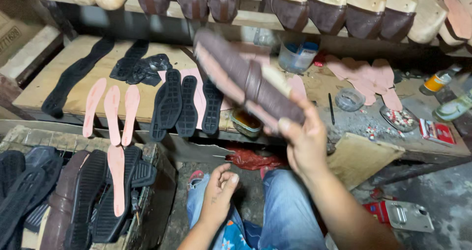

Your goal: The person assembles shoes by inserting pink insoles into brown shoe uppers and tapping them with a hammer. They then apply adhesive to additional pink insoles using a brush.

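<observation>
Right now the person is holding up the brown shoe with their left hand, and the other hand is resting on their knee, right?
Not quite. The head view shows the right hand holding up the brown shoe. The left hand is the one resting, empty, on the knee.

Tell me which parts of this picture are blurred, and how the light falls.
Head view: the brown shoe in the right hand is smeared by motion; the black soles on the workbench stay sharp; light is brightest mid-bench, with dark corners; the left hand rests empty.

brown shoe (246, 78), pink insoles (112, 113), black ridged soles (183, 105)
</observation>
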Demonstrator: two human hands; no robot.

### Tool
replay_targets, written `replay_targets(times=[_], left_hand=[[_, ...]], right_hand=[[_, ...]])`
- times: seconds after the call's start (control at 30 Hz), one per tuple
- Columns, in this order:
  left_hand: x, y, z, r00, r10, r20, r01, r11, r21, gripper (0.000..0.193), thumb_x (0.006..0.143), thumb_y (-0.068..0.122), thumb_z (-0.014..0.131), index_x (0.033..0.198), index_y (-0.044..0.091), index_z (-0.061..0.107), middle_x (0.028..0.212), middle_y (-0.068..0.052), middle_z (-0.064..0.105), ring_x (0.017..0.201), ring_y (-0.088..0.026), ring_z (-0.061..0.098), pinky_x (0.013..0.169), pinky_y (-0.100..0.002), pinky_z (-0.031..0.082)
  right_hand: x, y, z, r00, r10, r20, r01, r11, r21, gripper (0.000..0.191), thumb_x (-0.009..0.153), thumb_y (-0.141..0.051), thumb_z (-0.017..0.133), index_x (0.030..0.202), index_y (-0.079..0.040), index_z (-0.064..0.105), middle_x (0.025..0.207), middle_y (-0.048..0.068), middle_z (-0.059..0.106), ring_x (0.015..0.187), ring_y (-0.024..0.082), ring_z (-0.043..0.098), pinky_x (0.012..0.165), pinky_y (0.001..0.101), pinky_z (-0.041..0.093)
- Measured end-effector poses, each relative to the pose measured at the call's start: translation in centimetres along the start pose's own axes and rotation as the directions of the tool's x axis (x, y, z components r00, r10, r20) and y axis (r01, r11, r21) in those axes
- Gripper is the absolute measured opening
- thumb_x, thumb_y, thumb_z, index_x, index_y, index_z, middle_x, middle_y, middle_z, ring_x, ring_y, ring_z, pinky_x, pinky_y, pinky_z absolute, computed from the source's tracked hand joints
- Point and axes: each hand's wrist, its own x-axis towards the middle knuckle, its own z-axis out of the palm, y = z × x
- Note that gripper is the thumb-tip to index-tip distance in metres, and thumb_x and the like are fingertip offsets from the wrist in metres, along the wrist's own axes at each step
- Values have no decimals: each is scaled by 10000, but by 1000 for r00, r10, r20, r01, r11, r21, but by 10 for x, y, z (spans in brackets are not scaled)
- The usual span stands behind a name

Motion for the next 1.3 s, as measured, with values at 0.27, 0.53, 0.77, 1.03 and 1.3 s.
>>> replay_targets(times=[0.27,0.53,0.77,1.03,1.3], left_hand=[[-22,40,49,977,-104,-188,71,983,-169,516,850,172,794,1267,1,544,1138,-87,692,1058,-226,672,922,-367,547],[-17,65,21,957,-48,286,-255,328,909,972,516,177,958,1383,113,523,1179,-135,663,1105,-350,624,906,-458,491],[-27,60,22,958,-73,277,-264,149,953,913,546,246,951,1351,95,547,1180,-120,637,1138,-339,592,921,-475,463],[-62,56,-3,956,198,218,-265,261,928,754,572,252,926,1241,68,631,1199,-98,638,1128,-350,593,909,-484,467],[-29,38,-67,868,496,-5,-230,411,882,314,883,279,753,1094,53,701,1122,-150,700,1078,-358,646,928,-473,505]], right_hand=[[-166,69,-46,942,322,88,-309,941,-141,774,823,45,716,1508,-4,360,1516,107,446,1350,208,509,1083,386,440],[-132,89,-154,955,289,-69,-285,826,-487,561,981,-150,623,1503,-36,452,1379,156,641,1269,212,596,1087,324,446],[-130,81,-150,958,287,15,-139,508,-850,413,917,-210,695,1279,-12,676,1288,154,694,1214,246,646,1049,330,460],[-131,70,-116,968,228,103,-30,516,-856,495,830,-228,772,1267,-25,657,1272,143,657,1199,282,614,1030,355,456],[-145,73,-113,973,114,203,127,473,-872,523,874,-238,734,1343,-41,615,1323,158,621,1255,328,569,1079,396,424]])
